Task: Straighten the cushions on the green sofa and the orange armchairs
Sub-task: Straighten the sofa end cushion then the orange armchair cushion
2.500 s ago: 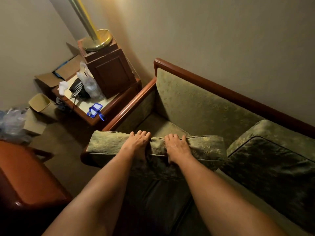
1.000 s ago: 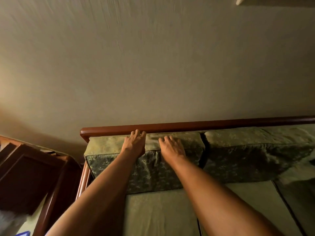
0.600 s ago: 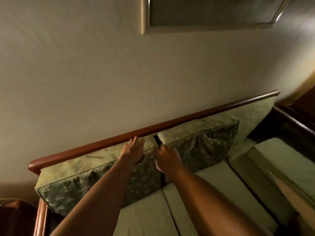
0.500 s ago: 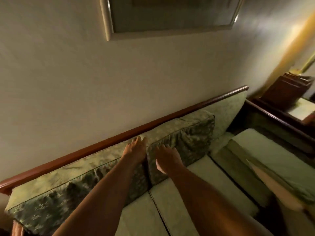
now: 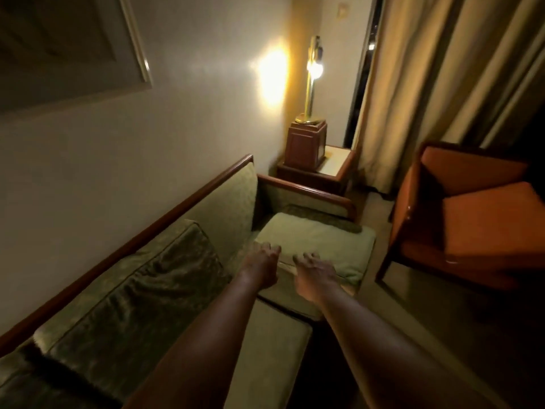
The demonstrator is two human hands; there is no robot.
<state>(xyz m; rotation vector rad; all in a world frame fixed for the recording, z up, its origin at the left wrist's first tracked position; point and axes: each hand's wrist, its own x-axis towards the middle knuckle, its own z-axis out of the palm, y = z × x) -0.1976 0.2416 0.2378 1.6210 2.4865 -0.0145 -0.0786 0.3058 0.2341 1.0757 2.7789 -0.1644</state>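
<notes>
The green sofa (image 5: pixel 224 202) with its dark wooden rail runs along the wall. Two dark patterned back cushions (image 5: pixel 141 290) stand upright against its back at the left. A lighter green cushion (image 5: pixel 321 240) lies flat on the seat at the right end, by the armrest. My left hand (image 5: pixel 261 264) and my right hand (image 5: pixel 312 274) reach side by side over that cushion's near edge, fingers bent and apart; I cannot tell if they touch it. An orange armchair (image 5: pixel 486 222) stands at the right with its seat cushion in place.
Past the sofa's armrest, a side table (image 5: pixel 336 165) carries a wooden box and a lit brass lamp (image 5: pixel 311 81). Beige curtains (image 5: pixel 442 69) hang behind the armchair. A framed picture (image 5: pixel 73 45) hangs above the sofa. A strip of carpet (image 5: pixel 380 231) separates sofa and armchair.
Both hands left the upright back cushions at the left and moved right along the sofa to the flat cushion at the right end. My view swung right, bringing the lamp and armchair in.
</notes>
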